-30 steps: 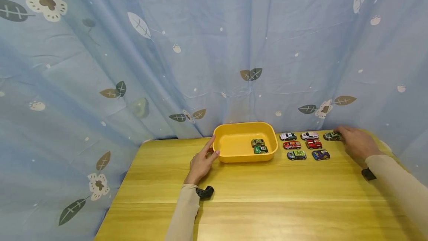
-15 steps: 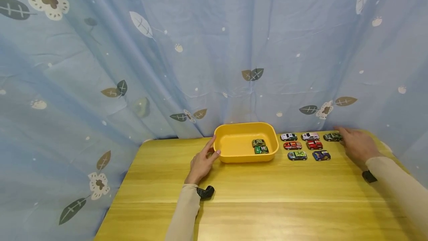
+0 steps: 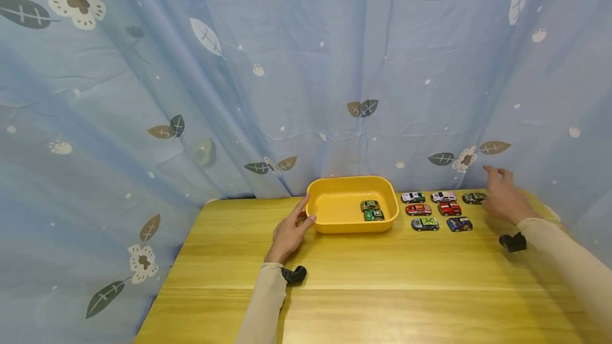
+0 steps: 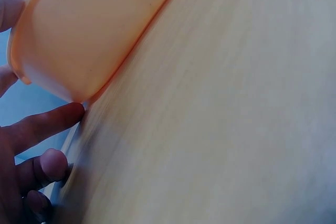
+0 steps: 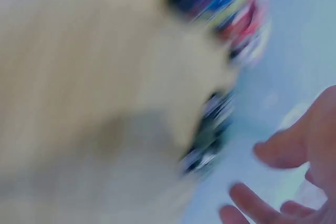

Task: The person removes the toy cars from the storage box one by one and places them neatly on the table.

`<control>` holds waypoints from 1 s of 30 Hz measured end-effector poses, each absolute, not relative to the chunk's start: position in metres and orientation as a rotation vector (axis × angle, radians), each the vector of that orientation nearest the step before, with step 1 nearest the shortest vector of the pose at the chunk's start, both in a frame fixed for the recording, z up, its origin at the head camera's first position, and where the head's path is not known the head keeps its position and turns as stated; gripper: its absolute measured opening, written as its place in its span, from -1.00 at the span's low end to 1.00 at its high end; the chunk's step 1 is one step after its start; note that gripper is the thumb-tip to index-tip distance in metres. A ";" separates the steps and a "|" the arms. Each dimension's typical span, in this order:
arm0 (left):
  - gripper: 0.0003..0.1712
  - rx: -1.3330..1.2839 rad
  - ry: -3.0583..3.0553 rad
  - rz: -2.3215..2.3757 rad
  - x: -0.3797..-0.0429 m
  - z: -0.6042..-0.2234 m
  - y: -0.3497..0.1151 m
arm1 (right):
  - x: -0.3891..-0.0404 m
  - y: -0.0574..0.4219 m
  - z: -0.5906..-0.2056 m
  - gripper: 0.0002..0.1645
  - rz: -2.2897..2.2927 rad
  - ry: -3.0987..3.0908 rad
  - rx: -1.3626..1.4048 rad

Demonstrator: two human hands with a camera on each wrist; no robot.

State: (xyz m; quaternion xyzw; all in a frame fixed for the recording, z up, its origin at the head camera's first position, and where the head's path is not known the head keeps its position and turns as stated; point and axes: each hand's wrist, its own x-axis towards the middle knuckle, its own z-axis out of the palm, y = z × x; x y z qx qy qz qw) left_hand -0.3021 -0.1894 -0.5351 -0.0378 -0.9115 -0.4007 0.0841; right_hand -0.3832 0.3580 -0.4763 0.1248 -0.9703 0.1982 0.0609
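My left hand (image 3: 289, 231) holds the left end of a yellow plastic tray (image 3: 330, 227), thumb and forefinger at its rim. In the left wrist view another finger touches the base of the tray wall (image 4: 89, 40). Inside the tray sit a tan-green toy car (image 3: 370, 205) and a green toy car (image 3: 374, 215). My right hand (image 3: 508, 195) is raised with nothing in it, its fingers apart. A camouflage toy car (image 3: 473, 198) stands on the table beside it, partly overlapped by the hand. The right wrist view is blurred, with that dark car (image 5: 210, 132) left of my fingers.
Between the tray and the camouflage car stand more toy cars in two columns, among them a red car (image 3: 449, 209) and a blue-purple car (image 3: 459, 224). A blue patterned curtain (image 3: 334, 78) hangs behind the wooden table (image 3: 363, 280).
My right hand has let go of the camouflage car and risen up from it. The camouflage car stays at the end of the back row. My left hand stays at the tray.
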 end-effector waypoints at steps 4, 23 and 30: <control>-0.25 -0.119 -2.710 -1.208 -0.301 -0.536 -0.189 | -0.385 0.306 -0.456 -0.21 0.670 -2.815 0.454; -0.26 -0.137 -2.715 -1.164 -0.302 -0.536 -0.190 | -0.419 0.151 -0.456 -0.60 0.761 -2.892 1.110; -0.26 -0.143 -2.712 -1.169 -0.303 -0.536 -0.191 | -0.422 0.146 -0.476 -0.62 0.916 -2.931 1.023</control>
